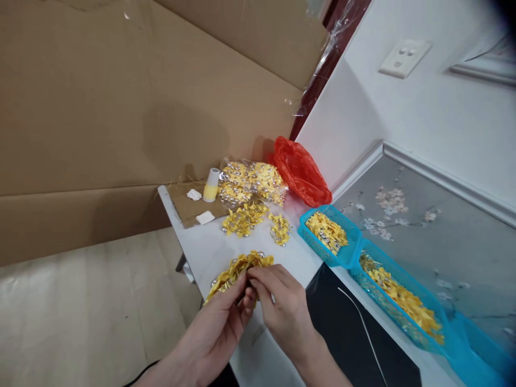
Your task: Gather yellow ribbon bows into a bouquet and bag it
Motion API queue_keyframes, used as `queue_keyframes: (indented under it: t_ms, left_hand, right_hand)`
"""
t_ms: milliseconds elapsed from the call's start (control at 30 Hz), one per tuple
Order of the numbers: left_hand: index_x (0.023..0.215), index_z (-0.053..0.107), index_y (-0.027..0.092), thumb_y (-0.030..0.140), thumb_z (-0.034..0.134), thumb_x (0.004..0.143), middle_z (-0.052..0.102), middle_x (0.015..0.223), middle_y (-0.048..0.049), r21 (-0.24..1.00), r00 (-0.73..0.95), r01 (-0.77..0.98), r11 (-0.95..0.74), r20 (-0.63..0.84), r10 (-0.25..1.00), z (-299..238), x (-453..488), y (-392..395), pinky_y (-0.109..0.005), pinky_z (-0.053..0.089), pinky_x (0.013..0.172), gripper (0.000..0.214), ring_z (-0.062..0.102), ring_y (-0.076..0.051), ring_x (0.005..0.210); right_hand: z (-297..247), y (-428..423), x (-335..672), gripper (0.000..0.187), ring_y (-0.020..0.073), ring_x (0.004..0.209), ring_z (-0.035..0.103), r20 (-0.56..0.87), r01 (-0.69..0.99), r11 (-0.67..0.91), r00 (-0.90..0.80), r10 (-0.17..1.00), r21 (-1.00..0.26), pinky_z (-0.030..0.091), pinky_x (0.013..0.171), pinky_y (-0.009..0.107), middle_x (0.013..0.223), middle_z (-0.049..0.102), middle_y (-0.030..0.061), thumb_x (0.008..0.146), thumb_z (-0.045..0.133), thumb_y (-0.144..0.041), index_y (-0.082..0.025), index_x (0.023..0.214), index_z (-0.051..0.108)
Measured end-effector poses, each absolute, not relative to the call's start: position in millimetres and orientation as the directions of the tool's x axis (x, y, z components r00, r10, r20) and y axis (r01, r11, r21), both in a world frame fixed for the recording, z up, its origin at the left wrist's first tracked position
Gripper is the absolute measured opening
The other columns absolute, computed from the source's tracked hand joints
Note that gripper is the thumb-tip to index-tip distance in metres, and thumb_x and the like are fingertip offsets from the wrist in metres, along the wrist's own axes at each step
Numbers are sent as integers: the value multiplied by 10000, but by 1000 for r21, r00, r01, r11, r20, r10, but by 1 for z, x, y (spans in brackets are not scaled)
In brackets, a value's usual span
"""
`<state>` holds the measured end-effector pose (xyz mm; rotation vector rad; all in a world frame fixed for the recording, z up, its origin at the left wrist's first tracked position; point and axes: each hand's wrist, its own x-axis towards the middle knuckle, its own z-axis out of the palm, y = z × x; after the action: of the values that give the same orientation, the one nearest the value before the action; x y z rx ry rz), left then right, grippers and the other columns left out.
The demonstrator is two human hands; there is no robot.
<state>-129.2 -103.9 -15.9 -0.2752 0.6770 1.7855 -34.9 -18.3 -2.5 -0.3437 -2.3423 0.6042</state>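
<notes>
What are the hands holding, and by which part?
A bunch of yellow ribbon tags with silver rings; left hand and right hand pinch its near edge.

White table [209, 252] with yellow ribbon heaps [244, 219], cardboard sheet [183, 203], red bag [300, 172]

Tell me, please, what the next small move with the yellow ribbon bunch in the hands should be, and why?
Probably draw one piece free with the right hand while the left hand steadies the rest. The left hand grips the bunch of yellow ribbons, the right hand's fingertips pinch at its near end, and similar yellow pieces lie in the blue basket close by.
</notes>
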Motion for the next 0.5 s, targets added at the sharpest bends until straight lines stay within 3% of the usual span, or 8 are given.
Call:
queue_keyframes:
  t_ms: [233,367,500]
  left_hand:
    - [853,663,113,63,598,817,647,773,-39,367,-369,-909,-199,-485,793,-19,-127,-104,-178,559,537,89,601,-73,556]
    - [816,665,100,50,607,806,620,680,-24,339,-335,-924,-176,-497,800,-22,-129,-105,-147,537,505,77,578,-57,510]
    - [813,675,86,47,618,797,624,679,-33,360,-367,-911,-200,-491,790,-22,-132,-107,-146,536,514,71,581,-59,519]
  right_hand:
    - [3,-25,-33,508,212,1077,589,484,94,976,-856,181,-197,521,888,328,1217,600,115,835,395,-18,-140,1325,451]
    - [11,-23,-37,554,206,997,637,416,117,961,-883,217,-253,570,802,313,1180,623,111,794,441,-30,-136,1337,425]
    - [16,-21,-41,634,196,1062,608,355,93,937,-909,218,-336,554,860,322,1244,586,89,768,398,7,-178,1374,368]
